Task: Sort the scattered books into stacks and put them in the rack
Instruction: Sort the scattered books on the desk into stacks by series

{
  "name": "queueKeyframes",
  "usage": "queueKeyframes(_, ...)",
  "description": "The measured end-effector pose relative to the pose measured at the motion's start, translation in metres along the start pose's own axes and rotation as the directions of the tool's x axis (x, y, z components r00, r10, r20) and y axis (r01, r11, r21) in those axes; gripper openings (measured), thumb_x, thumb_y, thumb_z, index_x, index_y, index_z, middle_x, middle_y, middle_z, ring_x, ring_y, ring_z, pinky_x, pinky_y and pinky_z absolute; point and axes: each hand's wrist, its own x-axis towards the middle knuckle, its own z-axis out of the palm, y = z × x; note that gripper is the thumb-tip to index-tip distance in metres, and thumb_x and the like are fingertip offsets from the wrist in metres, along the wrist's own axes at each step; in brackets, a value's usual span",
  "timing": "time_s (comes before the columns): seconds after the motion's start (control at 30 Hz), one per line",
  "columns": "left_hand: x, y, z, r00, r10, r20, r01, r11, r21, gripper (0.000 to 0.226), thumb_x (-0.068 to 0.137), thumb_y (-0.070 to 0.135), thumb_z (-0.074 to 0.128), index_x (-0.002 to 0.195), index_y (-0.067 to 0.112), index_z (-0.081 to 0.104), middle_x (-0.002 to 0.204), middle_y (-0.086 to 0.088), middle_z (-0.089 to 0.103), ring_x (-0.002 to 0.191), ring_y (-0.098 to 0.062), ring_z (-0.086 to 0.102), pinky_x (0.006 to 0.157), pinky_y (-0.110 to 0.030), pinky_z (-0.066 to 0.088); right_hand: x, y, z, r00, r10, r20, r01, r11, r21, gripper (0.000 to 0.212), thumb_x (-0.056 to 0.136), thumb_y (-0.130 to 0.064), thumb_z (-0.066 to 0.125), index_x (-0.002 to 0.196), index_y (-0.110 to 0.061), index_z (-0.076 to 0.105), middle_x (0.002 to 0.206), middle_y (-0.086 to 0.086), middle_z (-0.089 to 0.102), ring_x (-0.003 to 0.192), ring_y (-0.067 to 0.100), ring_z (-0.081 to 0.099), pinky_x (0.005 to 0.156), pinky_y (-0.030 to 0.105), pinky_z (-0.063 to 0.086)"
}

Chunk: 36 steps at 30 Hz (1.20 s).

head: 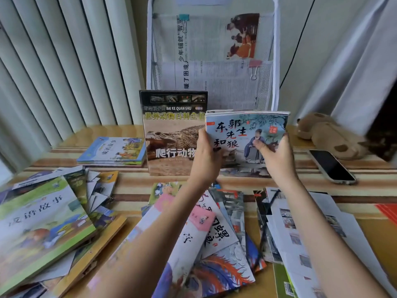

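Both hands hold an upright stack of thin picture books with a blue-grey painted cover, standing on the table in front of the white mesh rack. My left hand grips the stack's left edge. My right hand grips its right side, thumb on the cover. Left of the stack a dark reptile book stands upright against the rack. Scattered books lie in piles at the near left, near centre and near right. A small flat stack lies at the far left.
Newspapers held by binder clips fill the rack's pockets. A phone lies face up at the right, with a brown plush toy behind it. Vertical blinds hang at the left, a curtain at the right.
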Motion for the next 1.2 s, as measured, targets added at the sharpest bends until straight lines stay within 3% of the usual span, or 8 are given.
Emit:
queueKeyframes(0.1,0.001,-0.019,0.044,0.998,0.063,-0.027,-0.058,0.987,0.152,0.048,0.081,-0.014,0.046,0.126,-0.001,0.035,0.121,-0.02,0.046,0.112,-0.025,0.041,0.101,-0.047,0.039,0.004,0.041,-0.006,0.984,0.083,-0.157,-0.114,0.973,-0.2,0.055,0.083,-0.027,0.069,0.124,-0.006,0.039,0.12,0.006,0.05,0.109,0.024,0.051,0.083,0.03,0.042)
queueKeyframes(0.17,-0.007,-0.031,0.062,0.997,0.068,-0.04,-0.058,0.972,0.226,0.067,0.081,-0.016,0.041,0.143,-0.007,0.018,0.142,-0.024,0.033,0.128,-0.025,0.028,0.116,-0.023,0.017,0.0,0.072,0.0,0.979,0.134,-0.156,-0.185,0.905,-0.382,0.063,0.082,-0.027,0.071,0.128,0.0,0.037,0.134,0.02,0.04,0.125,0.036,0.04,0.093,0.041,0.042)
queueKeyframes(0.27,-0.008,-0.044,0.072,0.996,0.068,-0.061,-0.05,0.962,0.267,0.084,0.077,-0.022,0.04,0.147,-0.005,-0.003,0.154,-0.026,0.01,0.143,-0.034,0.01,0.103,0.002,-0.004,0.001,0.091,0.005,0.98,0.189,-0.069,-0.199,0.862,-0.466,0.068,0.087,-0.024,0.066,0.139,0.002,0.03,0.12,0.02,0.054,0.112,0.035,0.052,0.073,0.032,0.04)
queueKeyframes(0.43,-0.002,-0.056,0.068,0.992,-0.094,0.083,0.074,0.972,0.224,0.093,0.089,-0.003,0.052,0.147,0.013,-0.02,0.154,-0.019,0.021,0.137,-0.031,0.033,0.096,-0.015,0.026,0.001,0.089,0.004,0.984,0.179,-0.025,-0.166,0.84,-0.516,0.069,0.095,-0.021,0.053,0.15,-0.005,0.013,0.128,0.018,0.054,0.113,0.031,0.052,0.075,0.029,0.035)
queueKeyframes(0.57,-0.003,-0.058,0.07,0.993,-0.105,0.051,0.091,0.969,0.228,0.094,0.09,0.001,0.055,0.146,0.019,-0.019,0.148,-0.02,0.034,0.126,-0.032,0.045,0.08,-0.013,0.028,0.003,0.097,-0.001,0.99,0.115,-0.086,-0.142,0.862,-0.486,0.051,0.093,-0.019,0.055,0.14,-0.007,0.037,0.083,0.001,0.058,0.08,0.026,0.058,0.056,0.027,0.028)
queueKeyframes(0.67,-0.002,-0.055,0.068,0.996,-0.091,0.023,0.084,0.971,0.225,0.092,0.09,0.002,0.057,0.148,0.019,-0.013,0.148,-0.019,0.033,0.122,-0.029,0.045,0.076,-0.009,0.024,0.004,0.097,-0.004,0.991,0.083,-0.109,-0.126,0.867,-0.483,0.04,0.091,-0.016,0.058,0.128,-0.007,0.048,0.059,-0.007,0.043,0.052,0.008,0.042,0.048,0.02,0.031)
queueKeyframes(0.9,-0.001,-0.051,0.065,0.996,-0.069,-0.05,0.078,0.976,0.201,0.083,0.089,0.01,0.063,0.151,0.015,0.008,0.145,-0.011,0.039,0.122,-0.02,0.042,0.077,-0.01,0.025,0.0,0.091,-0.001,0.987,0.139,-0.077,-0.159,0.884,-0.44,0.059,0.09,-0.016,0.061,0.141,-0.012,0.034,0.117,0.012,0.063,0.101,0.029,0.06,0.07,0.023,0.036)
queueKeyframes(1.2,0.003,-0.057,0.069,0.998,-0.052,-0.042,0.059,0.976,0.212,0.085,0.089,0.011,0.063,0.151,0.019,0.005,0.134,-0.015,0.043,0.113,-0.032,0.052,0.093,-0.033,0.041,0.001,0.093,-0.003,0.984,0.117,-0.136,-0.169,0.857,-0.487,0.065,0.09,-0.018,0.062,0.146,-0.017,0.03,0.117,0.012,0.064,0.101,0.03,0.06,0.07,0.024,0.037)
